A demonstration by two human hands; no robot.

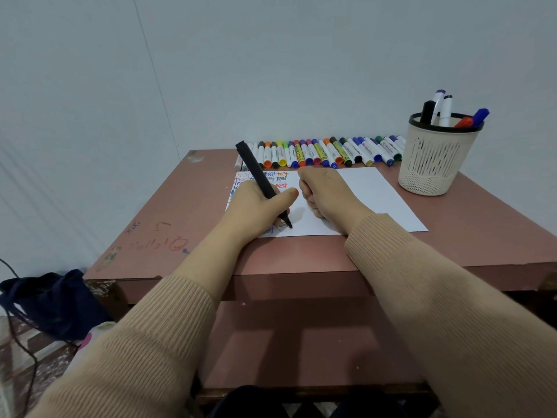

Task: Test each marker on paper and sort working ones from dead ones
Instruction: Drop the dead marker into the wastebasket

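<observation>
A white sheet of paper (370,194) lies on the brown table, its left part covered with rows of the word "test" in several colours. My left hand (256,206) grips a black marker (256,173), uncapped, with its tip touching the paper near the front edge. My right hand (325,191) rests on the middle of the paper with fingers curled; what it holds, if anything, is hidden. A long row of capped markers (319,153) lies along the table's far edge. A cream mesh cup (434,164) at the right holds several more markers.
The brown table (168,224) has scribbles on its left part. A wall stands right behind the marker row. A dark blue bag (51,300) and a cable lie on the floor to the left. The table's front edge is close to my forearms.
</observation>
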